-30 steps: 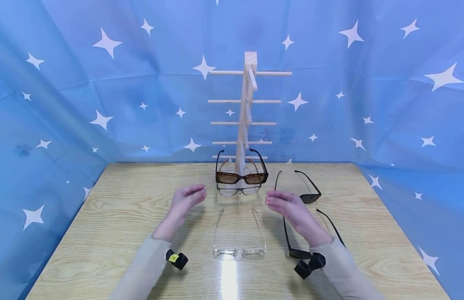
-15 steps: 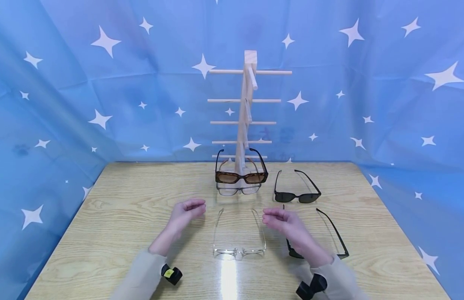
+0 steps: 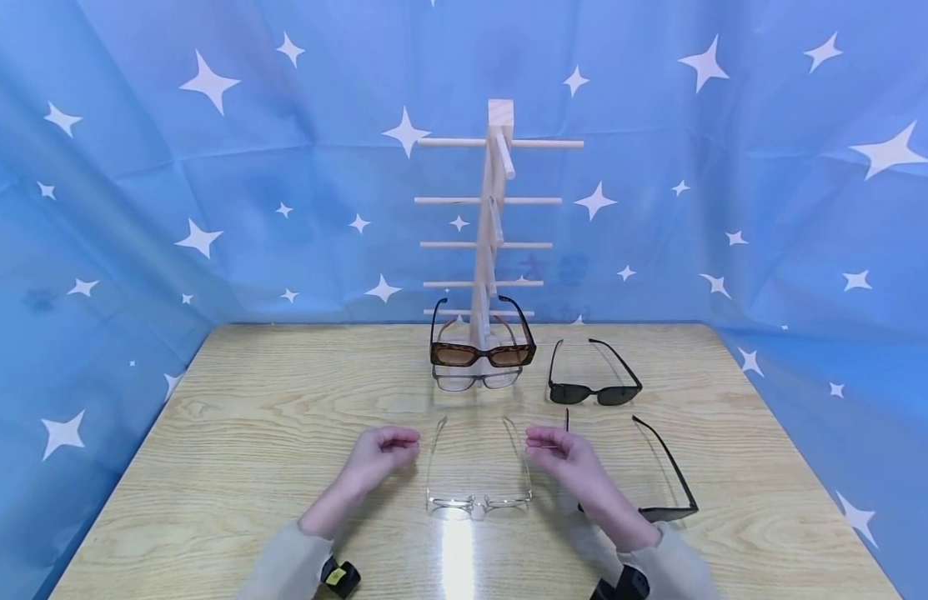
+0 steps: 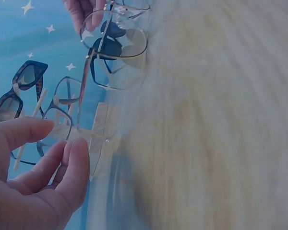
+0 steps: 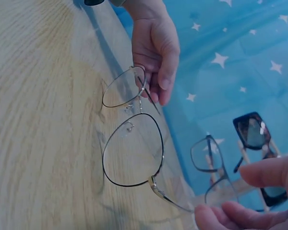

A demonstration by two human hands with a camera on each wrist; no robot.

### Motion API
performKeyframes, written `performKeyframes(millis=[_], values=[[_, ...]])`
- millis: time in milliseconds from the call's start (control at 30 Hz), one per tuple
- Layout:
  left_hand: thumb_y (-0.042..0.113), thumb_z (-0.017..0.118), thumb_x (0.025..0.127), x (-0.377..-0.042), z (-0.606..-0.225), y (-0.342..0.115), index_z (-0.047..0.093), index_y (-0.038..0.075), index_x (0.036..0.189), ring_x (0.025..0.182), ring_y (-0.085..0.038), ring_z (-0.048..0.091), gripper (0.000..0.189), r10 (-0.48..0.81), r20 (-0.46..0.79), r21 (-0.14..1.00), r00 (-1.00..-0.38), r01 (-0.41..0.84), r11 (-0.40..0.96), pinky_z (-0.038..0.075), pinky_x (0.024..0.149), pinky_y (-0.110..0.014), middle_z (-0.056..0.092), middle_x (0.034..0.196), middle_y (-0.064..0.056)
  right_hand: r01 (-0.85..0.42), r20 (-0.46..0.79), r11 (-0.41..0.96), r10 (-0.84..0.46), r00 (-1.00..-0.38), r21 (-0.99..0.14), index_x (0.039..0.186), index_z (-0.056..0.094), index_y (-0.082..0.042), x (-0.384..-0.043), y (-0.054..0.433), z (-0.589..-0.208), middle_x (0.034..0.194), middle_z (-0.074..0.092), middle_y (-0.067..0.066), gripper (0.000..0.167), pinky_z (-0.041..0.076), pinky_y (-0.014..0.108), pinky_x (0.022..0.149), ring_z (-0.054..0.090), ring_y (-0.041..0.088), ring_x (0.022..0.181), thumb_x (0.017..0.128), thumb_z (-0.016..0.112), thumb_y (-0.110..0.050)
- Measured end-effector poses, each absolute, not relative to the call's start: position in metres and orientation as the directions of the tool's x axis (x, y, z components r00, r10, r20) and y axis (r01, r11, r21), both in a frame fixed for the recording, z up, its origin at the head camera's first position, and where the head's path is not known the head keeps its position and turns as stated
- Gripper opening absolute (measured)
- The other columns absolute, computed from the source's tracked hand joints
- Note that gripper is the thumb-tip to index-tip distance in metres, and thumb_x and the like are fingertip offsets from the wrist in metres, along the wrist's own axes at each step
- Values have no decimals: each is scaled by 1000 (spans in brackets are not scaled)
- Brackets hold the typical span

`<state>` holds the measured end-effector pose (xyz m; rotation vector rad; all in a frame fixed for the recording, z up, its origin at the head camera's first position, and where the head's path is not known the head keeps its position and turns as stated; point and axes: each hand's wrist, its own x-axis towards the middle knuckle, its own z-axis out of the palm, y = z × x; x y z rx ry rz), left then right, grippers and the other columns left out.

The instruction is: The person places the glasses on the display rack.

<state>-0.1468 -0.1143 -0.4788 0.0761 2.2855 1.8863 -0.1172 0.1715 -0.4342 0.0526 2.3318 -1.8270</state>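
Thin metal-rimmed eyeglasses (image 3: 471,503) lie on the table between my two hands, lenses toward me and temples spread away. My left hand (image 3: 373,460) hovers just left of the left temple, thumb and fingers apart in the left wrist view. On the other side, my right hand (image 3: 572,460) is close to the right temple's far end. A gap shows between its thumb and fingers in the right wrist view, where the glasses' round lens (image 5: 133,151) appears large. Neither hand visibly grips anything.
A wooden display rack (image 3: 484,225) stands at the back, with tortoiseshell sunglasses (image 3: 482,356) and grey-framed eyeglasses (image 3: 479,382) on its lower part. To the right lie black sunglasses (image 3: 594,394); a second black pair (image 3: 677,512) is partly behind my right hand.
Both hands have come back toward me, from near the rack to either side of the metal-rimmed eyeglasses. The glasses have stayed in place.
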Motion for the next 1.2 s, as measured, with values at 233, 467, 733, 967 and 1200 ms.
performKeyframes(millis=[233, 467, 733, 967, 1200], values=[[-2, 68, 79, -141, -480, -111, 60, -15, 104, 78, -15, 60, 29, 230, -85, 979, -969, -38, 200, 52, 67, -19, 66, 89, -15, 138, -163, 267, -75, -984, -954, 121, 50, 14, -115, 169, -438, 117, 56, 27, 38, 48, 18, 82, 57, 31, 105, 88, 59, -1], [-4, 68, 77, -140, -482, -107, 59, -17, 102, 77, -17, 60, 29, 290, -53, 979, -956, 7, 202, 52, 65, -17, 65, 88, -16, 139, -169, 267, -90, -982, -954, 124, 46, 16, -112, 168, -443, 118, 54, 29, 39, 52, 31, 86, 56, 35, 106, 89, 57, 1], [-3, 67, 78, -138, -486, -103, 58, -18, 103, 75, -14, 60, 31, 300, -93, 981, -949, -36, 191, 54, 64, -20, 63, 86, -11, 140, -185, 311, -118, -976, -940, 126, 45, 17, -111, 169, -449, 116, 55, 28, 46, 52, 32, 86, 58, 35, 103, 85, 61, 2], [-5, 64, 80, -139, -489, -101, 55, -19, 107, 67, -17, 63, 32, 318, -150, 985, -936, -113, 132, 57, 63, -27, 63, 78, -8, 121, -186, 314, -187, -965, -942, 124, 42, 21, -110, 169, -454, 107, 57, 26, 45, 54, 28, 80, 59, 33, 95, 86, 59, 3], [-8, 62, 81, -140, -490, -103, 53, -20, 109, 65, -13, 61, 32, 333, -188, 982, -924, -172, 77, 57, 61, -24, 62, 77, -5, 138, -188, 245, -198, -962, -960, 124, 39, 23, -111, 166, -457, 101, 57, 26, 46, 56, 29, 76, 61, 34, 89, 83, 56, 11]])
